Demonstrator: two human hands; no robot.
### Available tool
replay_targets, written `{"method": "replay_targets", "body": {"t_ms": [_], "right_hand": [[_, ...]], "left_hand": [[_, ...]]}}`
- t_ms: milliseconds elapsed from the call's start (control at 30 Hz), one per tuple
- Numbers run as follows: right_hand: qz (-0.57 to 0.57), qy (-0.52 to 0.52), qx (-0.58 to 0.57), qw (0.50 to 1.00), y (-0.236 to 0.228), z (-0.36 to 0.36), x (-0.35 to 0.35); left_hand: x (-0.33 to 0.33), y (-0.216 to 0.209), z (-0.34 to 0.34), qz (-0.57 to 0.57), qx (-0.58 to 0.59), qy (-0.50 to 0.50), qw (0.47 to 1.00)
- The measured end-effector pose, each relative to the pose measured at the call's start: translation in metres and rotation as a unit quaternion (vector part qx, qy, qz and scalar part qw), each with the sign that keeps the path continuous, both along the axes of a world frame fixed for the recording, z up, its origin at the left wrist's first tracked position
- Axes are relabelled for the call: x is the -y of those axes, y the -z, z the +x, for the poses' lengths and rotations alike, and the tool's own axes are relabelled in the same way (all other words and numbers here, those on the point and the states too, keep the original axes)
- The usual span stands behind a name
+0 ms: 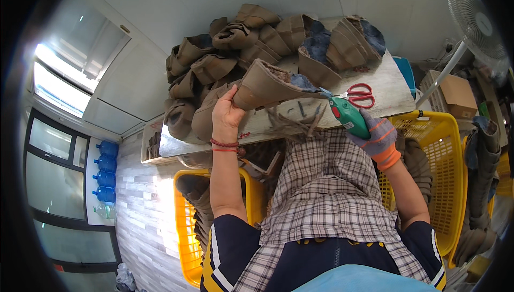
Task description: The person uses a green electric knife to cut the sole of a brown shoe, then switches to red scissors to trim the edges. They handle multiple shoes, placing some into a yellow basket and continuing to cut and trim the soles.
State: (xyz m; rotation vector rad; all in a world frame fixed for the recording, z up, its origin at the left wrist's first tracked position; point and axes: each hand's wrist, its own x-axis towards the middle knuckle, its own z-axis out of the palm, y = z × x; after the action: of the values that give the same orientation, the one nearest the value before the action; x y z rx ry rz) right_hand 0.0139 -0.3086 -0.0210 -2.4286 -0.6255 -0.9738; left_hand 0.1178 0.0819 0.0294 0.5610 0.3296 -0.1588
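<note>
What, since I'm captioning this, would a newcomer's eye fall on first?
Probably the green handheld cutter in the gloved right hand, its tip at the edge of a brown boot upper in the bare left hand. Next, the heap of similar uppers on the far side of the table. Red-handled scissors lie beyond the cutter.

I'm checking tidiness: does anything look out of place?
Yes: loose brown strips lie tangled at the near edge of the table, by the brown piece in the left hand; they look like stray scraps.

green cutter (349, 116) — brown workpiece (261, 89), plaid apron (329, 185) — yellow basket (445, 185), red-handled scissors (362, 97)
</note>
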Motion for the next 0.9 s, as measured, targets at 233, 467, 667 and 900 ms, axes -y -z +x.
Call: {"method": "replay_targets", "body": {"t_ms": [233,467,667,900], "right_hand": [[-0.036,-0.014,0.008,0.999,-0.006,-0.002,-0.001],[-0.005,-0.034,0.028,0.999,-0.015,-0.002,-0.017],[0.066,-0.041,-0.033,0.996,-0.017,-0.004,-0.028],[0.149,-0.083,-0.158,0.973,-0.027,-0.007,-0.037]], "left_hand": [[0.020,0.004,-0.002,-0.029,-0.018,0.016,0.999],[0.048,0.003,-0.018,-0.033,0.002,-0.003,0.999],[0.065,0.001,-0.041,-0.060,0.102,0.014,0.993],[0.079,0.000,-0.071,0.009,0.257,0.001,0.966]]}}
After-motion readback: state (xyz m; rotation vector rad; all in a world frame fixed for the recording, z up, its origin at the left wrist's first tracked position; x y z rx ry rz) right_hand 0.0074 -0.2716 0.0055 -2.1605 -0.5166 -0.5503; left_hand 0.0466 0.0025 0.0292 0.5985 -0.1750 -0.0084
